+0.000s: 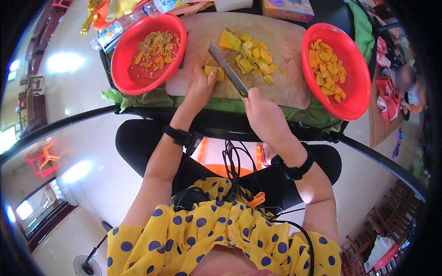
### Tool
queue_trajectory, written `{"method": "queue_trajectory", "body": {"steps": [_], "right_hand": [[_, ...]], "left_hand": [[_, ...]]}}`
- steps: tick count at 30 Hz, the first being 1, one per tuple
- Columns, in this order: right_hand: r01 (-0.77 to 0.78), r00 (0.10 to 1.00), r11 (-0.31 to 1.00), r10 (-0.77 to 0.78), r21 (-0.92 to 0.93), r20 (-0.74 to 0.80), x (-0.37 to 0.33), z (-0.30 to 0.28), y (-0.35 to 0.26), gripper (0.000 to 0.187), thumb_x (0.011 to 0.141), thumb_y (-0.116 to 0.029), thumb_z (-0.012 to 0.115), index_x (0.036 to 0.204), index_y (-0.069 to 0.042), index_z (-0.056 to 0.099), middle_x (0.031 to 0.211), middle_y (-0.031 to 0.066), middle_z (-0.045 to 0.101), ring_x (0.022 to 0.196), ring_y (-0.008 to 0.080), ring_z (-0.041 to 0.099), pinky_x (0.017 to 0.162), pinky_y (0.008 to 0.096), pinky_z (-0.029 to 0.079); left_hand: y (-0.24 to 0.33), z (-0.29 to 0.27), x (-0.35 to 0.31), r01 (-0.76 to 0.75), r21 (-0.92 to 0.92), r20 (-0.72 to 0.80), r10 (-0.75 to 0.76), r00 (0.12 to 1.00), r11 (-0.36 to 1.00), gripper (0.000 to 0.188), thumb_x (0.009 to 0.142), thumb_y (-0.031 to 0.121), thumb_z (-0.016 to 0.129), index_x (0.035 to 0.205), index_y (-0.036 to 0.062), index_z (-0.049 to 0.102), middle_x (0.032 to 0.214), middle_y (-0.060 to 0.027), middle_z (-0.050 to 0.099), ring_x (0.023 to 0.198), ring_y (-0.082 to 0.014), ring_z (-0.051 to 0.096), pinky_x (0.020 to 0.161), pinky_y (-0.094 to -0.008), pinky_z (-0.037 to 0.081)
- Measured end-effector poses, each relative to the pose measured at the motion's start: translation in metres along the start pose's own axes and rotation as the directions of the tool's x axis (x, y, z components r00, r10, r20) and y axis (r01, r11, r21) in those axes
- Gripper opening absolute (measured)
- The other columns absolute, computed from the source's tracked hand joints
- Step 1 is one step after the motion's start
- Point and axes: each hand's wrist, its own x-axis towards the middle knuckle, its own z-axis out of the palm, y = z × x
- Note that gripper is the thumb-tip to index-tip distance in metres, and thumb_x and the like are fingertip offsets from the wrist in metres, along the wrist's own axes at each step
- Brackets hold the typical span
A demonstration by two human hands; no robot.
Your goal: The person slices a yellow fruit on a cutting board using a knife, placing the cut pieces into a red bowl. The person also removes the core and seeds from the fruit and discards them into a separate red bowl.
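On a worn white cutting board (290, 50), my left hand (200, 87) grips a chunk of yellow-orange pumpkin (214, 72) near the board's front left. My right hand (263, 112) is closed round the handle of a kitchen knife (230, 71). Its blade slants up and to the left, just right of the held chunk; whether it touches the chunk I cannot tell. Behind the blade lies a heap of cut pumpkin pieces and greenish peel (255, 55). The right red basin (359, 89) contains peeled pumpkin pieces. In the left red basin (120, 69) are seeds and stringy pulp.
Plastic bottles (110, 34) lie beyond the left basin. A colourful tissue box (287, 9) stands behind the board. Green cloth (221, 105) edges the table, with dark bars (386, 163) running outward. Black cables (235, 161) hang between my knees.
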Motion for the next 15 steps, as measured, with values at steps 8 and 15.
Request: {"method": "queue_trajectory", "body": {"steps": [8,15], "right_hand": [[0.014,0.999,1.000,-0.013,-0.028,0.051,-0.007,0.002,-0.002,0.019,0.101,-0.019,0.048,0.097,-0.002,0.042,0.075,0.0242,0.063,0.071,0.0447,0.064,0.061,0.0539,0.051],[-0.016,0.989,0.986,0.039,-0.167,0.140,-0.005,0.005,-0.021,0.011,0.094,-0.010,0.050,0.097,-0.001,0.044,0.075,0.0212,0.066,0.069,0.0386,0.069,0.058,0.0458,0.056]], "left_hand": [[-0.014,0.008,0.002,0.031,0.075,-0.040,-0.028,0.999,0.997,0.058,0.097,0.039,0.059,0.130,-0.0040,0.038,0.111,-0.0336,0.061,0.102,-0.0508,0.060,0.087,-0.0521,0.048],[-0.024,0.016,0.002,0.120,0.108,-0.038,-0.117,0.992,0.987,0.055,0.096,0.038,0.059,0.128,-0.0020,0.038,0.112,-0.0320,0.060,0.101,-0.0505,0.061,0.085,-0.0532,0.048]]}}
